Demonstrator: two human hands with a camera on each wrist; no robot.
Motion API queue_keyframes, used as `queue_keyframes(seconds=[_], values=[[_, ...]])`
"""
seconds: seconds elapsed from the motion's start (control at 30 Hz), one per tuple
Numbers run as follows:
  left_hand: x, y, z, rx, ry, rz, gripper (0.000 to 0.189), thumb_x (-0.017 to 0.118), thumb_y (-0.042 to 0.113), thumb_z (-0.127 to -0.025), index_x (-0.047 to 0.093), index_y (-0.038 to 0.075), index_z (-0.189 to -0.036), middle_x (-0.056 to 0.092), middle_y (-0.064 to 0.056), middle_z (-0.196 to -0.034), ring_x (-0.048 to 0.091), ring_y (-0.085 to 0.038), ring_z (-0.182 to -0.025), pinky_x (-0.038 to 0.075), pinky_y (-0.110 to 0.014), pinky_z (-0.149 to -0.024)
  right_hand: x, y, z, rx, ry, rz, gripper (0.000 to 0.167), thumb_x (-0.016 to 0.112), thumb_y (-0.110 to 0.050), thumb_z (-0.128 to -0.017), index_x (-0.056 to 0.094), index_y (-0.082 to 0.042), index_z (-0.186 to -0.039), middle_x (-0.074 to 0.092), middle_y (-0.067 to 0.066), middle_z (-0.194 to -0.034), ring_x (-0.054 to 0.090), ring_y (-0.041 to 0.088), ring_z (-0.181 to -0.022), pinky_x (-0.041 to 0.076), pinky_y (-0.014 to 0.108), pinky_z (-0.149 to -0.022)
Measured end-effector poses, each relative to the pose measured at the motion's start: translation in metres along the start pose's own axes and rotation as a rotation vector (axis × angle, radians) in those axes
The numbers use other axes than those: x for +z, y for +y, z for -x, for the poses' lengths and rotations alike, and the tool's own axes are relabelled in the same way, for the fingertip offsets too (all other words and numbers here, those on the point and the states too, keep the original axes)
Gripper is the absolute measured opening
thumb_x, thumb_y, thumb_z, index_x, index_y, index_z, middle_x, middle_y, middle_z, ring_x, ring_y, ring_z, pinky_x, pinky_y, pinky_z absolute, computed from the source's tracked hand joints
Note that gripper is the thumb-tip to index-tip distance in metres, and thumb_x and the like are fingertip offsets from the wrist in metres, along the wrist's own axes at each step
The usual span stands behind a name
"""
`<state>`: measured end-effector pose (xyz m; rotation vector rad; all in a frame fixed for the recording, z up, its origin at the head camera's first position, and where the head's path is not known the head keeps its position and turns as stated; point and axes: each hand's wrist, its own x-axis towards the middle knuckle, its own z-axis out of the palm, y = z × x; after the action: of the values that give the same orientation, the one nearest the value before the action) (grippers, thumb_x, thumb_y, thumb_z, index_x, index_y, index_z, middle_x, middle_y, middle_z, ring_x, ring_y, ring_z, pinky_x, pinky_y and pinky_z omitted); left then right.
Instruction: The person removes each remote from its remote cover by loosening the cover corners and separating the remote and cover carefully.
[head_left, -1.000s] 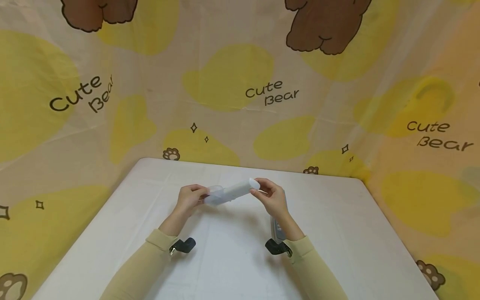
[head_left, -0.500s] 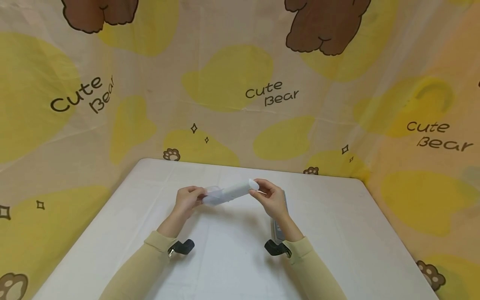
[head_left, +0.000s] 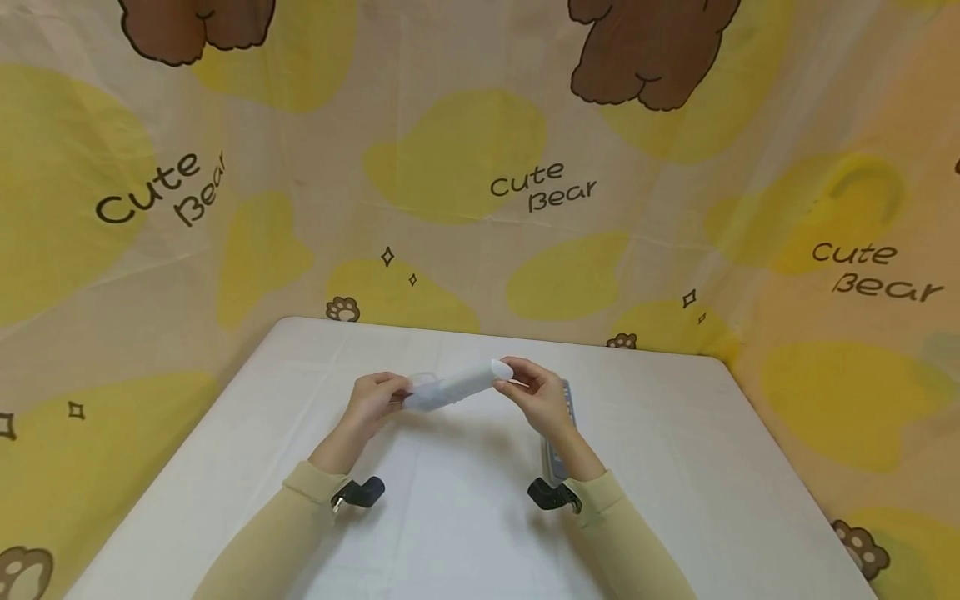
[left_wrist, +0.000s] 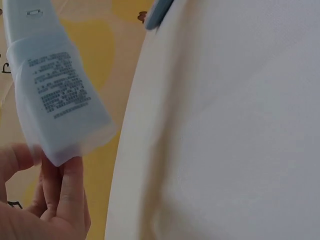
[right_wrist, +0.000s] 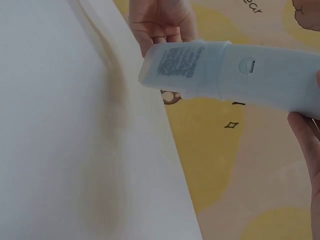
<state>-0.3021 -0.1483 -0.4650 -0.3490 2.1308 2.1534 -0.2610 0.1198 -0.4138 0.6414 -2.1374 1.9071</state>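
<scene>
A long white remote control [head_left: 474, 379] is held tilted above the table, its right end higher in the head view. A translucent plastic sleeve [left_wrist: 65, 112] covers its left part, with small dark print showing there. My left hand [head_left: 371, 397] pinches the closed end of the sleeve between thumb and fingers. At the bare rounded end, my right hand [head_left: 542, 398] grips the remote with thumb and fingertips. The uncovered back of the remote, with a small oval catch, shows in the right wrist view [right_wrist: 277, 75].
Partly hidden under my right forearm, a grey-blue device with buttons [head_left: 556, 465] lies on the white table [head_left: 450, 533]. Behind the table hangs a yellow-patterned cloth [head_left: 442, 150] with bear prints. Each wrist carries a black camera mount [head_left: 360, 493].
Both hands have shifted slightly left, carrying the remote and its sleeve along. More of the grey-blue device shows beside my right wrist. Both grips stay the same.
</scene>
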Motion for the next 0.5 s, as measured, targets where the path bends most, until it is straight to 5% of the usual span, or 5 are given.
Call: queue_keyframes(seconds=[0.17, 0.33, 0.5], values=[[0.002, 0.0018, -0.0031, -0.03, -0.105, -0.067, 0.033, 0.057, 0.009, -0.088, 0.058, -0.012, -0.113, 0.061, -0.012, -0.098, 0.058, -0.014, -0.082, 0.053, -0.023, -0.07, 0.0012, -0.0054, -0.0021, 0.027, -0.007, 0.012, 0.034, 0.068, 0.005, -0.082, 0.06, 0.012, -0.114, 0.06, 0.029, -0.117, 0.064, 0.006, -0.097, 0.054, 0.028, -0.084], [0.0038, 0.0024, -0.0054, -0.068, -0.177, -0.125, 0.044, 0.058, 0.018, -0.09, 0.055, -0.014, -0.12, 0.063, -0.007, -0.089, 0.06, -0.011, -0.076, 0.053, -0.022, -0.068, 0.0028, -0.0041, -0.0029, 0.045, -0.023, 0.038, 0.034, 0.068, 0.002, -0.083, 0.061, 0.01, -0.115, 0.061, 0.027, -0.118, 0.065, 0.021, -0.104, 0.054, 0.029, -0.085], [0.004, 0.0031, -0.0078, -0.097, -0.198, -0.184, 0.048, 0.061, 0.029, -0.091, 0.058, -0.01, -0.117, 0.066, -0.005, -0.087, 0.061, -0.011, -0.075, 0.054, -0.024, -0.069, 0.0035, -0.0024, -0.003, 0.023, -0.038, 0.03, 0.034, 0.068, 0.003, -0.083, 0.06, 0.01, -0.115, 0.061, 0.027, -0.117, 0.065, 0.012, -0.101, 0.053, 0.029, -0.085]])
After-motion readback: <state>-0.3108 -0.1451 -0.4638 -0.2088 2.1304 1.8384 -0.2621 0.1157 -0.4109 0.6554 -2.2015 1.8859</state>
